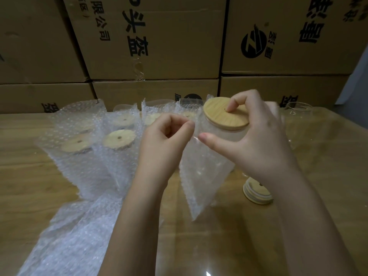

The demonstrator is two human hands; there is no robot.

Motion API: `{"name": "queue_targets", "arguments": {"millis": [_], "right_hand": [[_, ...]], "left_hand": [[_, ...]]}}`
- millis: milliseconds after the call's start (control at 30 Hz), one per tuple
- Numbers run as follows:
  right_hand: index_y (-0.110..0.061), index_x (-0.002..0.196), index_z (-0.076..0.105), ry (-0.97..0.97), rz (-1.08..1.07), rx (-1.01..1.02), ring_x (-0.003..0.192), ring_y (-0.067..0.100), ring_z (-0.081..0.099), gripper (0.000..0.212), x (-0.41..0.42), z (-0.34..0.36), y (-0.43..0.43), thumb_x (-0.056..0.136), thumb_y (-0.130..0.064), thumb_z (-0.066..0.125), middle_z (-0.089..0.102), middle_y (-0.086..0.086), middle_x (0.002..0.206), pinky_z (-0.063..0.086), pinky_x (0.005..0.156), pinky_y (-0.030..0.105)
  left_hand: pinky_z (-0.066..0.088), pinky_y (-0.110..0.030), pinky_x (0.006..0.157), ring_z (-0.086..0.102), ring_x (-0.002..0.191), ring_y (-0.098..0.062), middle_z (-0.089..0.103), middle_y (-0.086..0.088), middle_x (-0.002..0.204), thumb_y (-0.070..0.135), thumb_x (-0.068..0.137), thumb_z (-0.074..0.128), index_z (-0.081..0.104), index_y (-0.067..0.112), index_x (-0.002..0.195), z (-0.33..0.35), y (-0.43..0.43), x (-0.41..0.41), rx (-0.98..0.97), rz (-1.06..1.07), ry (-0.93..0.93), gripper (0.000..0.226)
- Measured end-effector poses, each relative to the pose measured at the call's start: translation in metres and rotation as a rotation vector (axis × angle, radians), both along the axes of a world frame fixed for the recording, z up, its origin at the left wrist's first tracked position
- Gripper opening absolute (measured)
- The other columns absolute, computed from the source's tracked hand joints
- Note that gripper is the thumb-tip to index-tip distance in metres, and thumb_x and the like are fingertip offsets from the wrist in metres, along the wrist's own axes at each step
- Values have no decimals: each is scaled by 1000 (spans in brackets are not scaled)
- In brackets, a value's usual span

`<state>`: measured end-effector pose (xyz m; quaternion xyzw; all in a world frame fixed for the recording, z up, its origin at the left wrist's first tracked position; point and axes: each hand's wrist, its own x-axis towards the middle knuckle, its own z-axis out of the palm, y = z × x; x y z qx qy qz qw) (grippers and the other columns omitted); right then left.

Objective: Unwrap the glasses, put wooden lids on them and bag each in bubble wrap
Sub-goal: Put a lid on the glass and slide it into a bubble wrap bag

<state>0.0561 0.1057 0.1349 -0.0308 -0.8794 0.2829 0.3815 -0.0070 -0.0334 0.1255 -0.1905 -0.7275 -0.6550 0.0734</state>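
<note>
Head view: the left hand pinches the top edge of a bubble-wrap bag held above the desk. The right hand grips the glass at the bag's mouth, forefinger pressing its wooden lid. Bagged glasses stand to the left, and spare lids lie to the right.

1. Wooden lid: pale wood is noted, fine-grained, with a smooth matt finish.
2. Bubble-wrap bag: clear plastic film is recorded, blistered and faintly shiny.
3. Glass under the lid: the wall is seen as cloudy.
4. Table: a wood-grain surface is covered by a glossy clear sheet, and glare is observed.
5. Cardboard boxes: brown matt board is logged.
</note>
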Motion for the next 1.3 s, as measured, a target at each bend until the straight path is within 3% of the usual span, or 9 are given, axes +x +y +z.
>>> {"name": "queue_targets", "arguments": {"millis": [100,233,500,633,800,1000,1133,1233,1300], "right_hand": [[-40,93,34,15,-56,134,93,-1,26,52,2,2,1,60,-76,52,39,-26,93,19,83,27],[-39,94,35,-197,-7,161,97,2,29,48,-8,-8,-2,61,-68,56,41,-23,98,13,78,23],[-43,124,41,-372,55,212,125,8,38,69,-23,-27,-5,62,-67,59,43,-18,125,3,114,37],[-42,122,42,-424,31,280,122,10,40,61,-28,-34,-5,68,-60,67,45,-15,121,9,109,37],[-40,116,46,-396,34,280,119,9,40,52,-34,-40,-7,70,-62,56,45,-16,117,16,91,30],[-38,104,55,-342,121,5,116,7,39,42,-33,-34,11,74,-67,46,45,-19,113,33,84,28],[-33,102,64,-263,-10,102,121,12,26,20,-38,-43,19,91,-45,51,36,-7,121,25,91,26],[-31,108,67,-271,8,84,129,16,24,25,-41,-47,19,93,-38,48,34,-7,140,28,102,34],[-28,117,65,-289,62,42,132,15,26,30,-43,-48,18,96,-35,44,37,-11,145,28,109,38]], "left_hand": [[50,-16,64,59,66,-2,64,11,65,15,86,65,66,20,77,-1,0,0,29,-42,-29,10],[48,-17,60,58,64,-4,64,7,66,16,85,66,66,21,74,-6,0,-6,-43,27,0,12],[45,-16,56,57,68,-1,64,8,69,20,86,64,65,24,76,-16,-1,-14,-288,155,129,11],[50,-29,62,57,69,-3,64,8,70,22,87,64,64,25,76,-18,-1,-16,-312,158,141,11],[50,-28,63,57,73,-1,63,9,71,23,87,63,64,25,78,-19,-2,-17,-334,178,156,9],[41,-20,63,51,71,2,53,15,95,32,87,62,55,33,99,-14,-10,-13,-502,103,314,14],[36,-10,58,49,67,10,50,21,100,43,84,51,61,35,94,-5,-13,0,-678,-128,451,17],[48,-18,60,53,64,2,48,19,112,57,82,46,63,33,104,-3,-9,5,-839,-130,554,37],[51,-26,64,52,65,0,54,18,107,57,83,50,65,32,104,-2,-7,9,-874,-165,554,37]]}}
